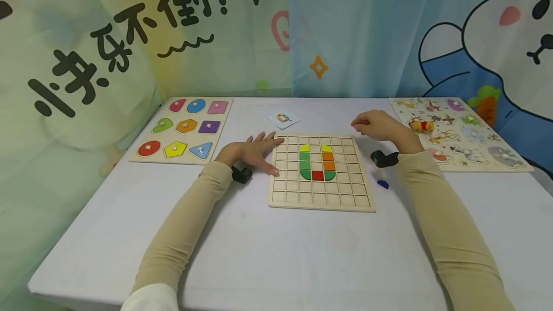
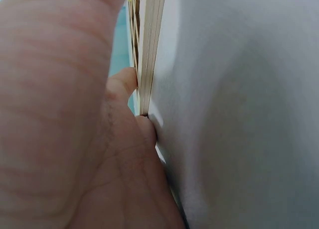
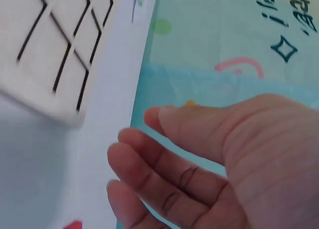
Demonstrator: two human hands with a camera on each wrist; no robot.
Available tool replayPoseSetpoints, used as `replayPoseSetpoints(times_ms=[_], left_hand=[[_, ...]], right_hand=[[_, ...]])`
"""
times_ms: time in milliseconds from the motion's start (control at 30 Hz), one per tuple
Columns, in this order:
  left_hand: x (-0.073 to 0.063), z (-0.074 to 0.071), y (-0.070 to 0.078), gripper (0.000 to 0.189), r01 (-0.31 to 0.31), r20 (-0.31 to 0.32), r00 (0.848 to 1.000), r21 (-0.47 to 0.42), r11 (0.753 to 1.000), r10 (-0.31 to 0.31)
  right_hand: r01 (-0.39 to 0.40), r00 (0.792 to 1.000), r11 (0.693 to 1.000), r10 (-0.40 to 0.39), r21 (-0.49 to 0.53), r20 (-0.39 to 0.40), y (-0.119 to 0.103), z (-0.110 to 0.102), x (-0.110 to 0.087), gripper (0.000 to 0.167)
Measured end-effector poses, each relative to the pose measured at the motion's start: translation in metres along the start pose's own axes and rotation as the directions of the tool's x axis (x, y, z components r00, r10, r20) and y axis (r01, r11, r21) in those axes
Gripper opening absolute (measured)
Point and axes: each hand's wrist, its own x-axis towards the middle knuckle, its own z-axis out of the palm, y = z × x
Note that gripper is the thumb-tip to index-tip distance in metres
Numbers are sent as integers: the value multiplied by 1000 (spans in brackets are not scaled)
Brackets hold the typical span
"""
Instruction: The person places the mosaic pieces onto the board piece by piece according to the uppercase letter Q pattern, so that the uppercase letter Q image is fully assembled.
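Observation:
A wooden grid board [image 1: 319, 196] lies in the middle of the table. Its colored blocks form a U: a red square [image 1: 317, 175] at the bottom, green pieces [image 1: 305, 161] up the left, orange squares [image 1: 328, 161] up the right, yellow pieces at both tops. My left hand [image 1: 255, 152] lies with spread fingers at the board's left edge; the left wrist view shows fingers against its side. Beyond the upper right corner hovers my right hand [image 1: 380, 126], fingers loosely bent; between thumb and fingers [image 3: 134, 164] nothing shows. A blue half-round piece [image 1: 382, 184] lies right of the board.
Behind the grid board is a small white card [image 1: 283, 118] printed with a colored block pattern. A shape puzzle board [image 1: 183, 131] with knobbed pieces stands back left. An animal puzzle board [image 1: 471, 133] lies at the right, partly behind the right forearm. A printed curtain [image 1: 354, 32] hangs behind the table.

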Motion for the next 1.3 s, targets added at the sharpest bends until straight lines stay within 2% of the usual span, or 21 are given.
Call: replayPoseSetpoints(times_ms=[233,367,400,500,600,667,733,933,1133,1300], left_hand=[[1,2,-1,107,9,-4,1000,-15,1000,-9],[3,2,-1,108,6,-4,1000,-16,1000,-6],[3,2,-2,108,3,-3,1000,-13,1000,-3],[3,2,-2,110,-8,-2,1000,-9,1000,8],[2,2,-3,112,-18,-1,1000,-5,1000,18],[2,1,-3,114,-23,-2,1000,-6,1000,23],[2,1,-3,113,-20,-1,1000,-2,1000,20],[1,1,-2,106,-1,0,1000,-12,1000,1],[0,1,-1,106,-5,0,1000,-7,1000,5],[1,1,-1,107,-6,0,1000,-6,1000,6]], right_hand=[[-54,998,997,55,-54,15,22,-4,-5,32],[-99,994,990,103,-100,34,45,1,0,37],[-88,996,987,92,-134,23,51,4,2,38],[-98,993,982,108,-164,56,59,8,3,43],[-136,980,974,158,-179,119,55,10,0,47],[-176,965,968,206,-180,163,48,8,-3,48],[-181,963,963,215,-202,163,43,7,-5,46],[-138,978,959,171,-249,116,36,4,-5,35],[-199,971,959,221,-202,89,34,3,-8,28],[-214,968,958,234,-188,93,35,4,-8,24]])
